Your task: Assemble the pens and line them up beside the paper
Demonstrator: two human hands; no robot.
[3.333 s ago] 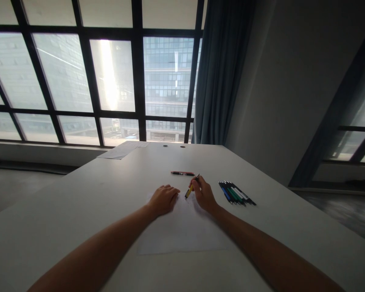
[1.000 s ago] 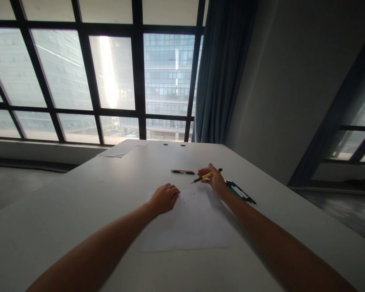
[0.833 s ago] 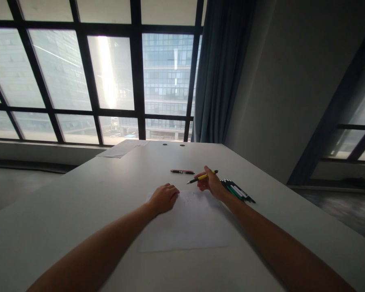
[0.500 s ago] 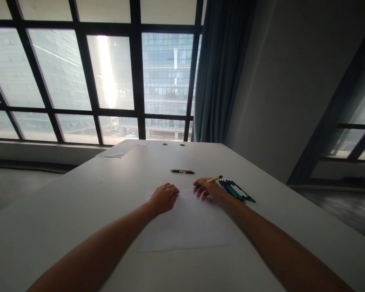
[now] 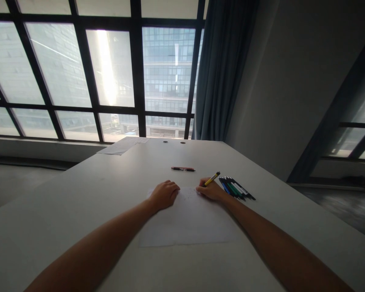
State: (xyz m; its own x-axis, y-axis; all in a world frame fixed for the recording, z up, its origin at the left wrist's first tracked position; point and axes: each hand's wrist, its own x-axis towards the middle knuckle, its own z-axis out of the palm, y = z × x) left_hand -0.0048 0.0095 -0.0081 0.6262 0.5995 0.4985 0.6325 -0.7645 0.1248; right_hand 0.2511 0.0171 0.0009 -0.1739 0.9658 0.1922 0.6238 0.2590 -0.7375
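A white sheet of paper lies on the table in front of me, with small faint marks near its top. My left hand rests flat on the sheet's upper left, fingers stretched out and holding nothing. Closed around a yellow pen, my right hand sits at the sheet's upper right. The pen slants up to the right, and its lower end is hidden by the fingers. Several markers, dark with blue, green and white parts, lie side by side just right of that hand.
Beyond the hands a dark and reddish pen lies crosswise on the white table. More papers lie at the far left edge. Two dark round fittings are set in the far end. A blue curtain hangs by the windows.
My right hand has closed its fingers around the yellow pen, which now stands more steeply. Before, the fingers were looser and the pen lay flatter. The left hand stays on the paper.
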